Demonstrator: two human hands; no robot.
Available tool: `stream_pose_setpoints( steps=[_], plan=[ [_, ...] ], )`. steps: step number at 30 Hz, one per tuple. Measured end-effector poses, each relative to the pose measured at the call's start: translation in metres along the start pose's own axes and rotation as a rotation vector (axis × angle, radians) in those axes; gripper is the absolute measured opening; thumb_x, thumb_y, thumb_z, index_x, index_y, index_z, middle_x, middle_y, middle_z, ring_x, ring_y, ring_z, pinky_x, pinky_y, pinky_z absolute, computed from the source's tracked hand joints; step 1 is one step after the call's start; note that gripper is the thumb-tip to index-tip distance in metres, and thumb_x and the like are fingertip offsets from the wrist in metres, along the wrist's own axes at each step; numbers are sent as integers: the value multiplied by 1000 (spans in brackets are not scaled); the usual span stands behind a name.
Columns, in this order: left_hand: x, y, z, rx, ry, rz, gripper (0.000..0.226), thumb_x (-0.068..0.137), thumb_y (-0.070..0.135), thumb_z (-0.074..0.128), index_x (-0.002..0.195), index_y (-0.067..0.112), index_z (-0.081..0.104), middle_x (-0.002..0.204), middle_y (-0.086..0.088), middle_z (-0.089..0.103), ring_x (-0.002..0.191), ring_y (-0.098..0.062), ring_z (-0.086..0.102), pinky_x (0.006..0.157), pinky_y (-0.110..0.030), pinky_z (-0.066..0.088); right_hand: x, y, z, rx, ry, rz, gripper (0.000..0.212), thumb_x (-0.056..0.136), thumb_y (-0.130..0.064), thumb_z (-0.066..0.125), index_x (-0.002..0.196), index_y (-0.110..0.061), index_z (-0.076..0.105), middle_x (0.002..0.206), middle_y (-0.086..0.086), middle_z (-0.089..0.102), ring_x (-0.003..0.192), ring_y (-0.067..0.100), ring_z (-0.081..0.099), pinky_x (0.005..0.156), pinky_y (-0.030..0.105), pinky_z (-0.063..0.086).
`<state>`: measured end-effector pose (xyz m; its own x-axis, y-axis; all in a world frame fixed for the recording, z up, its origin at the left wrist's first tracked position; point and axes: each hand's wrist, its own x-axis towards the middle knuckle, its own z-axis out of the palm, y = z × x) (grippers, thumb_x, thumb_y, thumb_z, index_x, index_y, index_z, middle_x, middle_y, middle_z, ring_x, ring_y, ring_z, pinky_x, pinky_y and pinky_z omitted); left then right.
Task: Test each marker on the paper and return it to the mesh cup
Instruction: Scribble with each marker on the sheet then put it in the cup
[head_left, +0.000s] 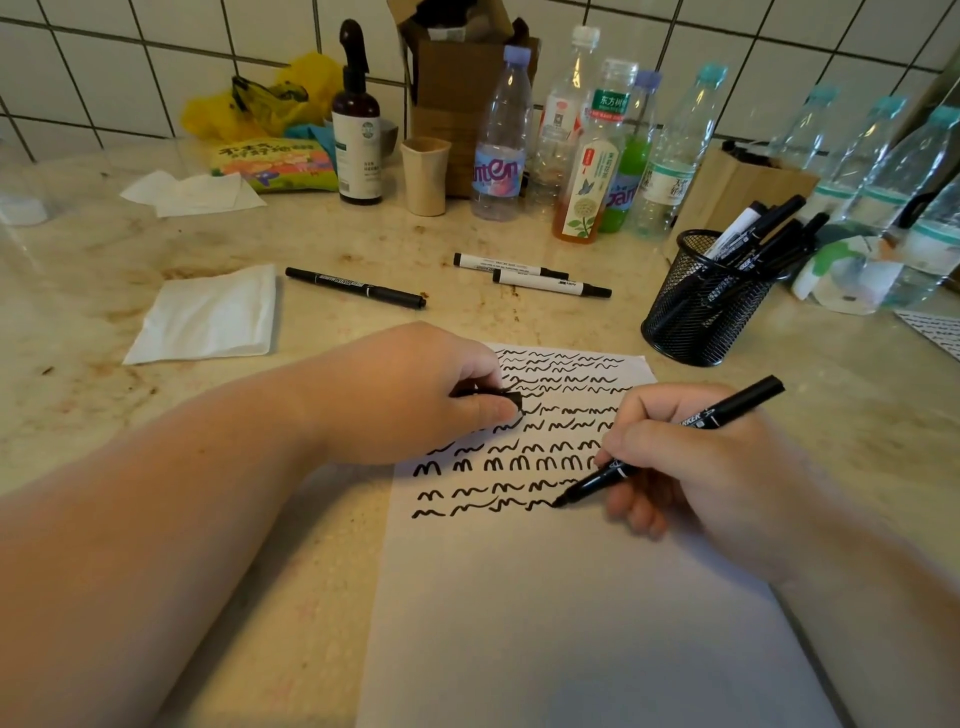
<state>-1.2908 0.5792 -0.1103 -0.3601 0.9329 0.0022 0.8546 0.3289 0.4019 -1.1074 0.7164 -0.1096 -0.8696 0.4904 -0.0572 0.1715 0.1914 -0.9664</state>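
We are gripping a marker (670, 439) in our right hand (696, 462), its tip touching the paper (545, 597) on the counter (104, 364), while our left hand (415, 395) is pinching the cap (511, 400), the cup (706, 301) standing beyond.

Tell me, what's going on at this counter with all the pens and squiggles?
A person is trying out markers. The right hand holds a black marker with its tip on the paper, adding to rows of black squiggles. The left hand rests on the sheet and pinches what looks like the marker's cap. Three markers lie on the counter behind the paper, and the mesh cup on the right already holds several.
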Motion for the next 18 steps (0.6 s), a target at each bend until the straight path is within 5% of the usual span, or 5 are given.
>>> stream_pose_setpoints(
  steps=[3, 11, 18],
  plan=[
    [-1, -1, 0, 5, 10, 17, 26, 89, 58, 51, 93, 38, 66, 75, 15, 65, 69, -4, 58, 60, -24, 46, 2, 4, -4, 48, 49, -16, 16, 72, -11, 63, 56, -9, 65, 51, 21, 62, 39, 24, 50, 40, 26, 38],
    [-3, 1, -3, -79, -21, 59, 22, 86, 59, 57, 102, 47, 66, 79, 23, 65, 77, 5, 57, 60, -18, 43, 6, 2, -8, 165, 148, -137, 18, 71, -31, 71, 62, -17, 66, 49, 6, 54, 40, 16, 44, 39, 19, 34],
    [-3, 3, -3, -96, -22, 61, 21, 87, 55, 59, 106, 47, 65, 83, 16, 68, 76, -1, 61, 66, -21, 50, 8, 7, -11, 368, 76, -159, 19, 82, -18, 62, 76, -8, 77, 63, 16, 66, 59, 25, 58, 49, 29, 47]
  ],
)
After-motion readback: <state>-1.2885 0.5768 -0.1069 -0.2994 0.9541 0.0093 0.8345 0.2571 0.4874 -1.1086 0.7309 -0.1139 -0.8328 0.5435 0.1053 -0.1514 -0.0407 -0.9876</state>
